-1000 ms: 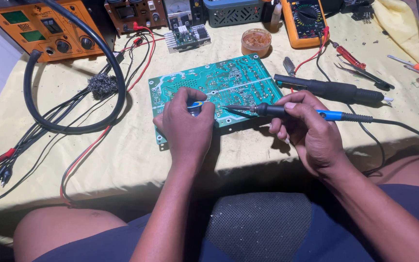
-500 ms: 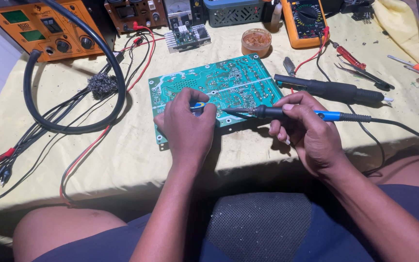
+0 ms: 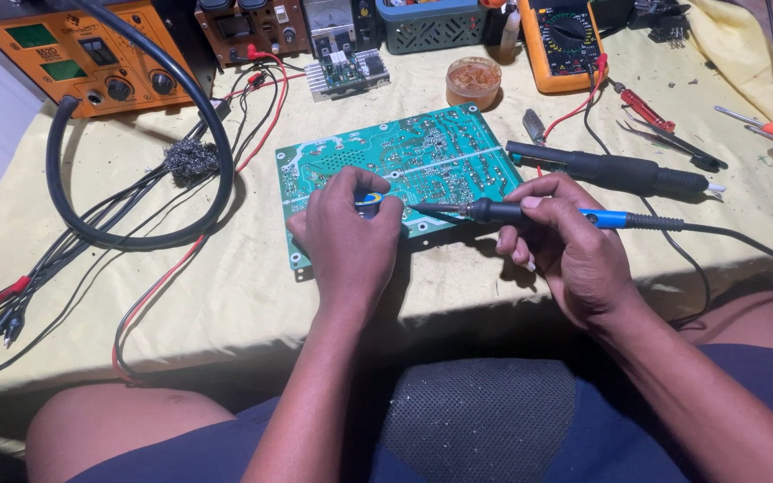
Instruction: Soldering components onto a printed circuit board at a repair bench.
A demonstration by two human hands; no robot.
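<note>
The left hand (image 3: 349,234) rests on the near left part of a green circuit board (image 3: 404,165), its fingers curled closed around a small round blue-and-silver object (image 3: 369,202) pinched at the fingertips; what that object is cannot be told. The right hand (image 3: 574,255) is closed in a pen grip around a slim soldering iron (image 3: 530,214) with a black barrel and a blue collar, its dark metal tip lying low over the board and pointing left toward the left fingertips. A black cord runs from the iron's rear to the right.

The board is a flat rectangle, solder side up, dotted with dull silver joints and pale traces, lying slightly skewed on the bench (image 3: 225,295), which is covered in a soft, creased yellow cloth. Just beyond the board's right edge lies a thicker, matte black cylindrical handpiece (image 3: 610,168). Behind the board stands a small round tin of amber paste (image 3: 473,81), and beside it a ribbed metal heat sink (image 3: 346,72). A yellow multimeter (image 3: 565,40) sits at the far edge with a red probe (image 3: 641,107) near it. On the left, a thick black hose (image 3: 136,234) loops from an orange box-shaped station (image 3: 73,54), around a wad of grey steel wool (image 3: 191,161), among thin red and black wires.
</note>
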